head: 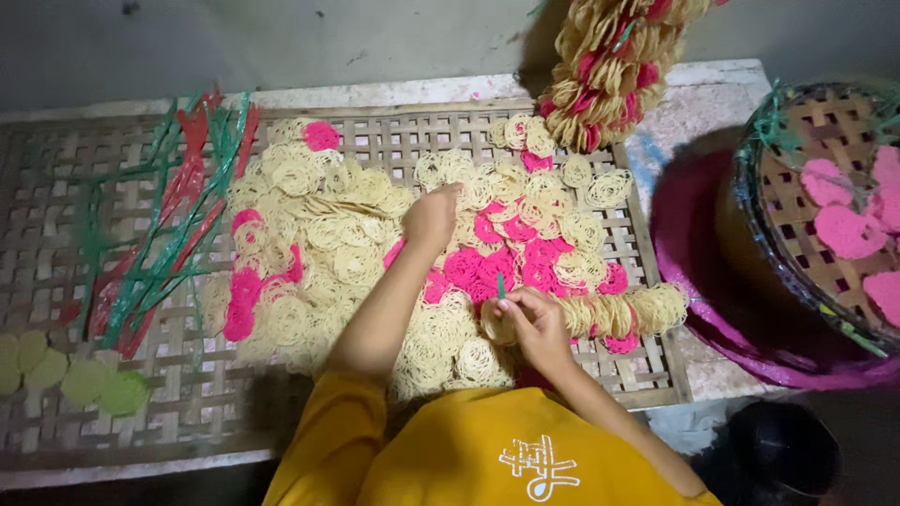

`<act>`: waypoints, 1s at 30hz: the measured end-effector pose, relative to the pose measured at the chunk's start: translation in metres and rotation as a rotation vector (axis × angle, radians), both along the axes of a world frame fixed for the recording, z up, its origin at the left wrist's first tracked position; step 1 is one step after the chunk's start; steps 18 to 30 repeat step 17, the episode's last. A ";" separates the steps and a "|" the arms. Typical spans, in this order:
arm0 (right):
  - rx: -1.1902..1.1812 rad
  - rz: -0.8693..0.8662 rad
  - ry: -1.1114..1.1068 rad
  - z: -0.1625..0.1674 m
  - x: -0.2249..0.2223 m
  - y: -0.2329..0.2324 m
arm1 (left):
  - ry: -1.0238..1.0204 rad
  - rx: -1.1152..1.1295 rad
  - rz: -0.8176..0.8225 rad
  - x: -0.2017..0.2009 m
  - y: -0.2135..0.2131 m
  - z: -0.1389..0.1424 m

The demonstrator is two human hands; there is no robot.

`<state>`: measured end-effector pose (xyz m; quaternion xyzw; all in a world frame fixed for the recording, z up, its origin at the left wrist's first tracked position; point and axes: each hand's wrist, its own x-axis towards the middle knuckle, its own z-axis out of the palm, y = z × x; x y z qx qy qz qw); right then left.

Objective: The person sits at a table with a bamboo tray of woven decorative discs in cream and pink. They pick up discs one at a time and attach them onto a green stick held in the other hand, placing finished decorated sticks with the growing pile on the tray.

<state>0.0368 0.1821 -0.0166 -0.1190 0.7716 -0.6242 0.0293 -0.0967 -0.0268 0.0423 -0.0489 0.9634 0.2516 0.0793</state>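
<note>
The left hand [431,217] reaches into the heap of pale and pink noodle crackers [356,253] on the woven bamboo tray [56,262], fingers curled on one. The right hand [530,323] grips a threaded stack of crackers [619,314] lying at the tray's right edge.

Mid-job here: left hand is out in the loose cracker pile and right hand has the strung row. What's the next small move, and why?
Probably lift one cream disc with the left hand and bring it to the right hand. The right hand pinches a green strip upright at the open end of the strung row, so its tip looks ready for another piece, and the loose crackers lie under the left fingers.
</note>
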 end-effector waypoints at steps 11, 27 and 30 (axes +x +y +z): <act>-0.013 0.048 0.003 0.004 -0.003 -0.009 | 0.211 -0.134 -0.050 -0.005 0.004 -0.008; 0.024 -0.020 -0.055 -0.001 -0.009 0.005 | 0.047 0.919 0.239 0.024 -0.002 -0.020; 0.024 -0.020 -0.055 -0.001 -0.009 0.005 | 0.047 0.919 0.239 0.024 -0.002 -0.020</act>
